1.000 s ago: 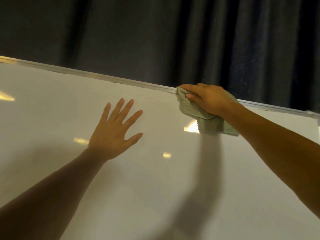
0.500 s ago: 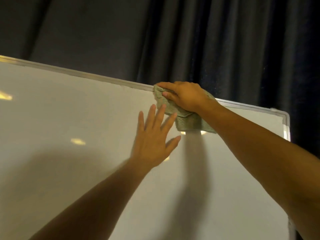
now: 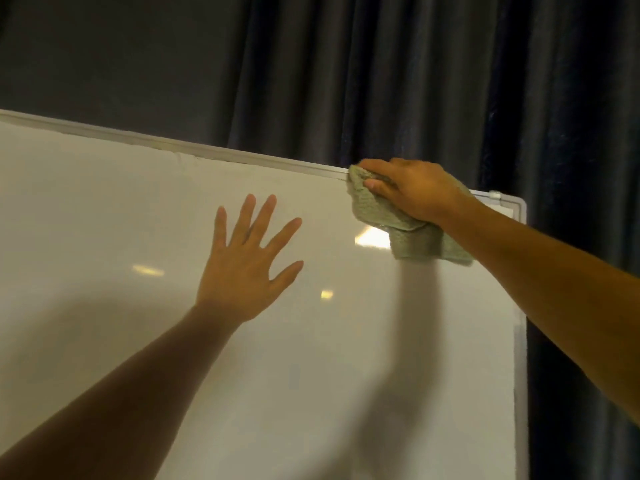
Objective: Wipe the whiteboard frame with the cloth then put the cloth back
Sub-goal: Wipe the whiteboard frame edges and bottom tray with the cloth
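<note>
The right hand (image 3: 414, 190) grips a bunched green cloth (image 3: 412, 235), fingers curled over its upper fold and thumb tucked against the front, and presses it onto the top rail of the whiteboard frame (image 3: 214, 153) near the right corner. The upper part of the cloth covers the rail under the fingers, while the loose lower end hangs down over the white surface below the wrist. The left hand (image 3: 247, 265) holds nothing: it lies flat against the whiteboard (image 3: 104, 220), palm down, all 5 fingers spread wide and pointing up toward the rail, well apart from the cloth and lower on the board. Both forearms are bare and reach in from the bottom edge and the right side of the view. The frame's right rail runs down from a rounded corner just beyond the right wrist. Soft light reflections sit on the board between the 2 hands, and a dark pleated curtain (image 3: 381, 81) hangs behind the board.
</note>
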Available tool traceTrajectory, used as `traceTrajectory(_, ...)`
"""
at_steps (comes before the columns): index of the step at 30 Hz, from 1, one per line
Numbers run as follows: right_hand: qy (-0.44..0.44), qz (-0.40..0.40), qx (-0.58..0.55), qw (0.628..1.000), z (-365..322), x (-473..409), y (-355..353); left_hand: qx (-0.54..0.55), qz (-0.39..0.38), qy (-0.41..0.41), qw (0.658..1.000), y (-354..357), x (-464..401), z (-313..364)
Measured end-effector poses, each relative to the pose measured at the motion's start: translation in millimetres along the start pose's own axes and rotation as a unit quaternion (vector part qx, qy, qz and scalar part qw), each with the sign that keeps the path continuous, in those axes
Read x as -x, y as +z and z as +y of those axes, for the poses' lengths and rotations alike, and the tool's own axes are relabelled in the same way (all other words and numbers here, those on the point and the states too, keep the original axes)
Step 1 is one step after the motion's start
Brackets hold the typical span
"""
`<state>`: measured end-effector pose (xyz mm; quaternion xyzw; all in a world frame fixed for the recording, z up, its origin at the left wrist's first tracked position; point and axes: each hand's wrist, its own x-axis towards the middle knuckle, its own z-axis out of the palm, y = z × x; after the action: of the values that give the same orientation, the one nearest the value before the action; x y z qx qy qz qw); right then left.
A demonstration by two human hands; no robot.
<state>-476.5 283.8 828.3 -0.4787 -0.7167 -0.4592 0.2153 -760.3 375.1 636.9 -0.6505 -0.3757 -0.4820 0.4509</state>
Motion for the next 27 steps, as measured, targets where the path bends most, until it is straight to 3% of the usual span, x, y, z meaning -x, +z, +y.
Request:
traceTrajectory(8, 0.024, 0.03, 0.006, 0.999, 5, 17, -3, 0.004, -0.02, 0.008, 1.0, -5, -3, 4)
traceTrajectory(12, 0.029, 0.008, 0.001, 1.0, -2, 16, -12, 0.004, -0.017, 0.003, 1.0, -4, -2, 2)
traceTrajectory(16, 0.05, 0.005, 0.012, 0.999, -1, 15, -13, 0.057, 0.005, 0.113, 0.992, -11, -22, 67)
traceTrajectory(19, 0.033, -0.007, 0.005, 0.999, 6, 14, -12, 0.065, -0.004, 0.117, 0.991, -8, -39, 122)
traceTrajectory(27, 0.052, -0.038, 0.002, 0.998, 106, 66, -9, 0.022, -0.017, 0.121, 0.992, 17, -46, 146)
